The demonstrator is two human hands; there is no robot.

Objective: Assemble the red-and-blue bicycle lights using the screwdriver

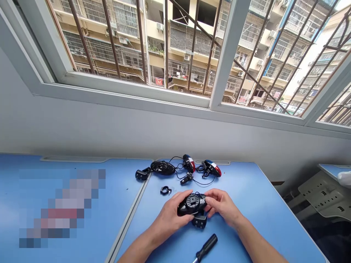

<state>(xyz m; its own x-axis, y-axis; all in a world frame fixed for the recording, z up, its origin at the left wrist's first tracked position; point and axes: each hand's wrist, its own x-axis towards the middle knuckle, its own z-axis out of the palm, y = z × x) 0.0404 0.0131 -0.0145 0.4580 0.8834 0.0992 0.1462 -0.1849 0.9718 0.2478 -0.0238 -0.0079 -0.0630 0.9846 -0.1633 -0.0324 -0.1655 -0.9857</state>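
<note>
A black oval bike horn with a round ribbed speaker grille is held above the blue desk. My left hand is closed around its left end, thumb along the near edge. At the right end, the fingers of my right hand pinch the horn's edge beside a thin black cable. Just below the horn is a small black two-button switch. A black-handled screwdriver lies on the desk near me, its shaft partly out of view. Beyond my left hand rests a loose black ring clamp.
Along the back of the desk lie another black horn, a button switch and two horns with red, white and blue fronts, joined by cables. A pixelated patch covers part of the left desk. Behind stands a wall below barred windows.
</note>
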